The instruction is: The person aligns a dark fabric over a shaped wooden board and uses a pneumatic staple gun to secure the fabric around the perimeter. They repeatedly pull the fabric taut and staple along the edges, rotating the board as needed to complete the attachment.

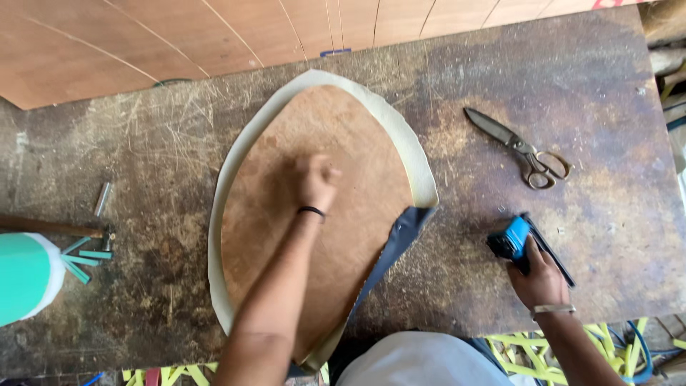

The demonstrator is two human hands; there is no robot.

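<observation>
A brown oval wooden board (286, 214) lies on a cream sheet (411, 146) that rims it, in the middle of the worn workbench (500, 86). My left hand (316, 179) rests on the board with its fingers closed, blurred, a black band on the wrist. A dark blue fabric strip (396, 239) folds over the board's right edge. My right hand (537, 275) grips a blue and black tool (516, 241) standing on the bench at the right, a metal bracelet on that wrist.
Large metal scissors (520, 146) lie at the upper right. At the left edge are a green and white container (25, 275), a hammer (57, 229), green pegs (82, 261) and a small metal tube (103, 199). Plywood sheets (179, 32) lean behind the bench.
</observation>
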